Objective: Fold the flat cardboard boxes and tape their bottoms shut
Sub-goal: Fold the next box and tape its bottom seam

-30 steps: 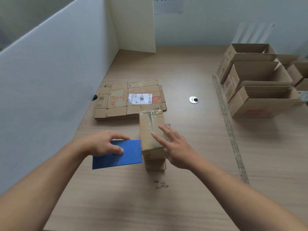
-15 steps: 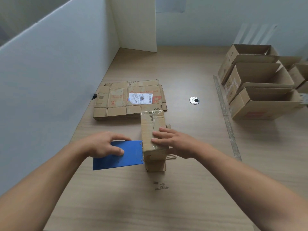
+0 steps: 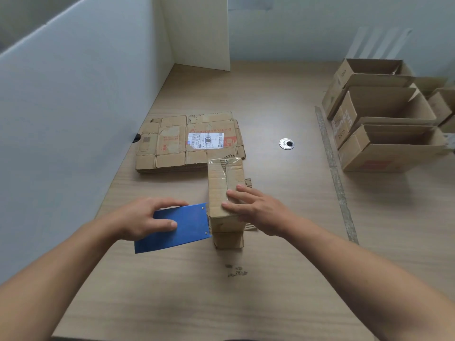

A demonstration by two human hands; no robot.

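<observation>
Pale wood-look worktop (image 3: 270,279) runs between white partition panels (image 3: 73,107), and the folded box (image 3: 225,190) stands on it near the middle, taped bottom up, with clear tape shining along its seam. The right hand (image 3: 256,210) lies flat on the near end of this box, fingers straight and spread, holding nothing. The left hand (image 3: 140,217) is just left of the box and grips a blue tape dispenser (image 3: 177,230), fingers curled over its far edge and thumb across its face. The dispenser's riveted end touches the box's left side; its roll is hidden. Just beyond the box lies a stack of flat cardboard boxes (image 3: 172,146). The top sheet carries red "happy shopping" lettering and a white shipping label (image 3: 205,140) whose barcode and print are too small to read. A round metal grommet (image 3: 286,143) sits beyond and right of the box. Well to its right stand open boxes (image 3: 384,124), partly cut off by the frame edge, their dark scribbled marks unreadable.
</observation>
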